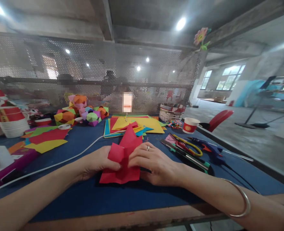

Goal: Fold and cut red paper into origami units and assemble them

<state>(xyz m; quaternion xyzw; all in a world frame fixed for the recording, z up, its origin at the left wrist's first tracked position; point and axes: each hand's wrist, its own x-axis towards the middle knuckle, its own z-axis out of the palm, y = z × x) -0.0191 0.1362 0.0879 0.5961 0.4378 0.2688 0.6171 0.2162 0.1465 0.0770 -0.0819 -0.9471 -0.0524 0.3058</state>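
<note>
A sheet of red paper (122, 160), partly folded with one flap standing up, lies on the blue table top (89, 195) in front of me. My left hand (97, 162) pinches its left side, thumb on top. My right hand (154, 162), a ring on one finger, presses the paper's right side with fingers bent over a fold. A metal bangle (243, 199) circles my right wrist.
A stack of coloured paper sheets (137, 125) lies behind the red paper. Scissors (187, 147), a cutter and a blue glue gun (209, 149) lie to the right. Folded paper balls (84, 112), loose sheets (45, 138), paper cups (190, 125) and a white cable (60, 162) are left and behind. A perforated screen stands at the back.
</note>
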